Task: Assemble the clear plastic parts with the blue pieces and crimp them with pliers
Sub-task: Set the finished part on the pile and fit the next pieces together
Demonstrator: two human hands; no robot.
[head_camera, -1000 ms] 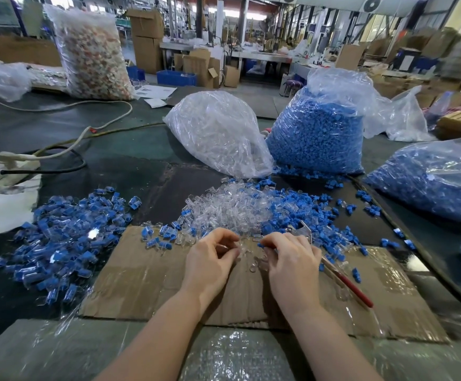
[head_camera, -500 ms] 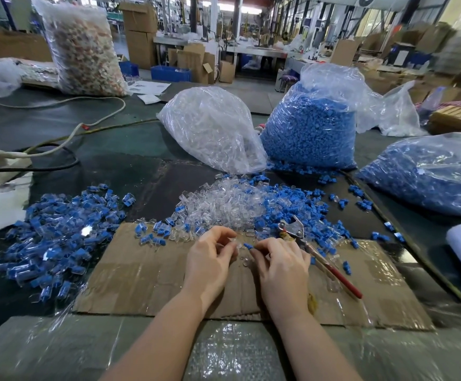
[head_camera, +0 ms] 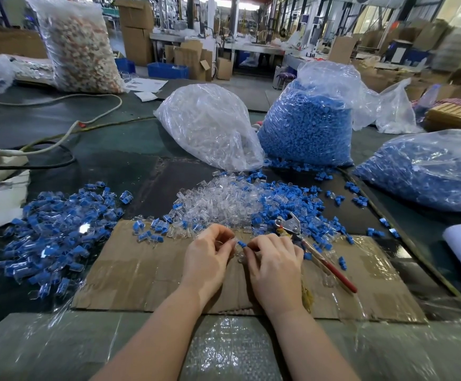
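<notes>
Centrally, on the flattened cardboard sheet (head_camera: 141,273): left hand (head_camera: 207,259), fingers curled, pinching a clear plastic part (head_camera: 232,244); right hand (head_camera: 274,266), fingers curled, pinching a small blue piece (head_camera: 241,244). The two items meet in the gap between the fingertips, just above the cardboard.

Pliers (head_camera: 314,250): red handles, metal head, lying on the cardboard just right of the right hand, head pointing toward the loose parts; not held.

Loose clear parts, heap (head_camera: 218,202): beyond the hands, at the far edge of the cardboard.

Loose blue pieces, heap (head_camera: 289,204): touching the clear heap on its right, scattered outward.

Assembled clear-and-blue units, pile (head_camera: 56,232): left of the cardboard, on the dark tabletop (head_camera: 130,171).

Bag of clear parts (head_camera: 210,127): behind the heaps, centre.

Bag of blue pieces (head_camera: 306,127): just right of the clear bag, open at the top.

Second bag with blue contents (head_camera: 427,171): far right, lying on its side.

Tall bag of pale mixed parts (head_camera: 78,45): far left, upright.

Cables (head_camera: 59,138): across the left of the table.
</notes>
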